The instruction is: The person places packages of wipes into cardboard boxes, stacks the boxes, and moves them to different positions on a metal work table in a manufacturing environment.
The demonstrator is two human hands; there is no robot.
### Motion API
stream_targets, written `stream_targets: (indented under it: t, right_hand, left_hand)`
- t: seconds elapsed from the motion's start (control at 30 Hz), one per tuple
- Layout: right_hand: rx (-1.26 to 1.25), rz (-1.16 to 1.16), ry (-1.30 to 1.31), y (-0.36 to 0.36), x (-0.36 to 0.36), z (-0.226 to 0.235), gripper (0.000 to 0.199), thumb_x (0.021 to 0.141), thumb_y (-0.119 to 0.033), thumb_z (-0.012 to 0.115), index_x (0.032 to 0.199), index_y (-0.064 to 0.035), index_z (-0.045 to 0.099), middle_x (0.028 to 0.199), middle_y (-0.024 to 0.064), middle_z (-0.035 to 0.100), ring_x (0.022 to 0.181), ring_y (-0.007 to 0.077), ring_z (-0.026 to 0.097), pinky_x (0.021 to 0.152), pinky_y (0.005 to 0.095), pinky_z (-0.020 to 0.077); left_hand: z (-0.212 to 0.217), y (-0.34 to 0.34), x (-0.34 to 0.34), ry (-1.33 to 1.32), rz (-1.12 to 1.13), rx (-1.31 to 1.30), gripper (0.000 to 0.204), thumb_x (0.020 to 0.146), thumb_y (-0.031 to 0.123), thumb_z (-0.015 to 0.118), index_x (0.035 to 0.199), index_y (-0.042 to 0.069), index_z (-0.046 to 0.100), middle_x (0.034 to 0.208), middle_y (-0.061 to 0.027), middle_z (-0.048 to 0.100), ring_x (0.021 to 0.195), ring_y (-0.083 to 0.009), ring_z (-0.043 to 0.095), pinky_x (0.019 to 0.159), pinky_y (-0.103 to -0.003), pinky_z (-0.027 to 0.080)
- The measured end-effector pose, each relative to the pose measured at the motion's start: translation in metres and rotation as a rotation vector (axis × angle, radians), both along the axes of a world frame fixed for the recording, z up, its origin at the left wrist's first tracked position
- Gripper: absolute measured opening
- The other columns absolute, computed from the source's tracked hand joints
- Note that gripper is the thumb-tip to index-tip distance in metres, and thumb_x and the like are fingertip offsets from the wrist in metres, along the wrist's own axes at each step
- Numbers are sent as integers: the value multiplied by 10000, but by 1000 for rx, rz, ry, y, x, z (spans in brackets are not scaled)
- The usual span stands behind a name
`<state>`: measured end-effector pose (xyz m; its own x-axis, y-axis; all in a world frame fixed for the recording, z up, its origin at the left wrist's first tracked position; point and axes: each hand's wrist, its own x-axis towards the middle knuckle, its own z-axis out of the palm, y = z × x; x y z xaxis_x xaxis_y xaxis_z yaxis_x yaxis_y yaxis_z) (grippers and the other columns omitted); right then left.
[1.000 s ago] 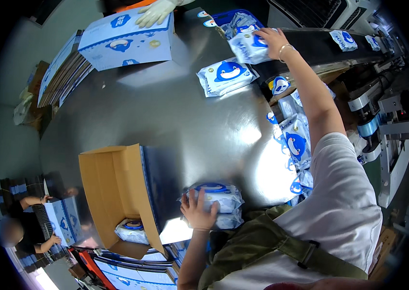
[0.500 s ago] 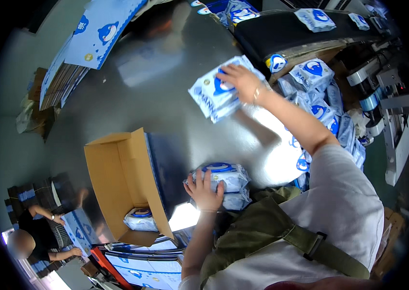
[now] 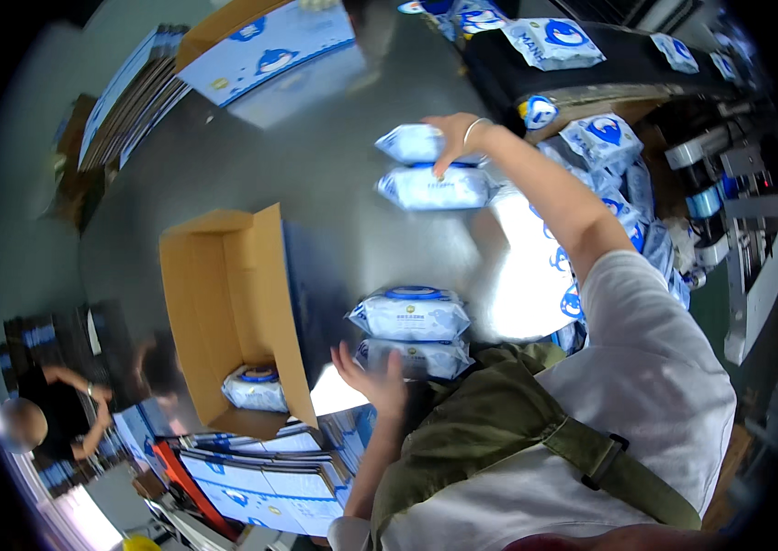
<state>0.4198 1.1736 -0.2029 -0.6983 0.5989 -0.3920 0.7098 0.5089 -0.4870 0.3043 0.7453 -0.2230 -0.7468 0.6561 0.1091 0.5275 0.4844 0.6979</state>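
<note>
My right hand point(image 3: 455, 145) grips a pair of wet-wipe packs point(image 3: 433, 189) over the far part of the metal table, its thumb on the nearer pack. They are white and pale blue, with their sides facing me. Close to my body lie two more wipe packs point(image 3: 410, 315), one against the other, the upper one with a blue lid. Beside the lower pack, my left hand point(image 3: 373, 384) is open with fingers apart; whether it touches the pack I cannot tell. To its left, an open cardboard box point(image 3: 235, 303) holds one wipe pack point(image 3: 256, 389) at its near end.
A black conveyor point(image 3: 628, 84) carries several packs at the far right. Below it is a heap of packs point(image 3: 602, 138). A printed carton point(image 3: 270, 60) and flattened cartons point(image 3: 132, 96) stand far left. More cartons point(image 3: 260, 487) lie near left; another person point(image 3: 63, 413) is beyond.
My right hand has turned the packs from printed face up to side-on. My left hand has come off the upper near pack and moved down beside the lower one.
</note>
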Motion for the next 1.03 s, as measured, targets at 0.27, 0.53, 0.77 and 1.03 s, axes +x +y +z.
stream_targets:
  t: [0.27,0.53,0.77,1.03]
  right_hand:
    - [-504,82,-40,-58,-29,-52,974,528,-462,820,1316,-54,420,1235,158,530,1143,271,503,974,337,393]
    - [-961,-415,549,-129,20,-73,678,633,-200,709,1243,-1,490,1123,127,575,982,213,572,897,322,434]
    - [-764,-241,1246,-131,-43,93,713,677,-274,670,1283,-1,413,1116,129,581,977,229,589,881,329,462]
    - [-203,254,836,-173,-274,107,672,753,-346,694,1315,-64,456,1185,95,572,1095,142,508,945,242,371]
  left_hand:
    - [-24,-14,17,-1717,586,124,510,827,340,625,1204,26,485,1058,-97,589,968,-246,560,847,-358,433]
    - [-39,-40,5,-1576,523,328,633,672,164,769,1192,-29,465,1073,-139,583,983,-262,565,849,-375,455]
    - [95,-38,-72,-793,171,823,977,605,154,810,1362,9,208,1208,-136,447,1066,-220,485,932,-333,395]
    - [32,-74,-210,-626,488,756,808,775,220,695,1375,13,194,1352,-155,377,1173,-245,432,1005,-329,321]
